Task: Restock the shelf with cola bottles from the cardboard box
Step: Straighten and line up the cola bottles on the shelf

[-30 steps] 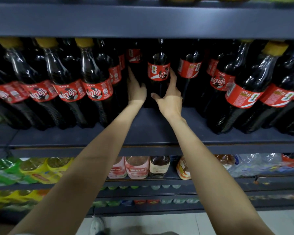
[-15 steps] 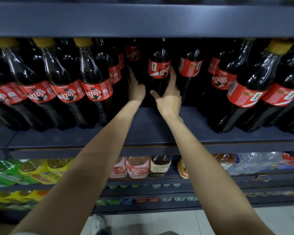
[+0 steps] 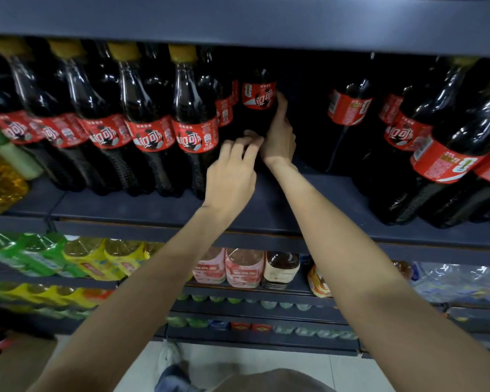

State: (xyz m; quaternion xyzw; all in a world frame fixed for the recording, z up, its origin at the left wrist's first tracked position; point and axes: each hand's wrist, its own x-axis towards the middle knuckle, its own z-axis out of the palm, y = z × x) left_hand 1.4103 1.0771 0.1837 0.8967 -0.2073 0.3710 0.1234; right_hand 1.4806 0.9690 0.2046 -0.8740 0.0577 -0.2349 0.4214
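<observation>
Reaching deep, the right hand (image 3: 279, 140) wraps its fingers (image 3: 280, 101) round a dark plastic cola bottle with a red label (image 3: 258, 104) at the back of the dark grey metal shelf (image 3: 266, 210), probably seating it upright. The left hand (image 3: 232, 176), fingers loosely curled, holds nothing.
</observation>
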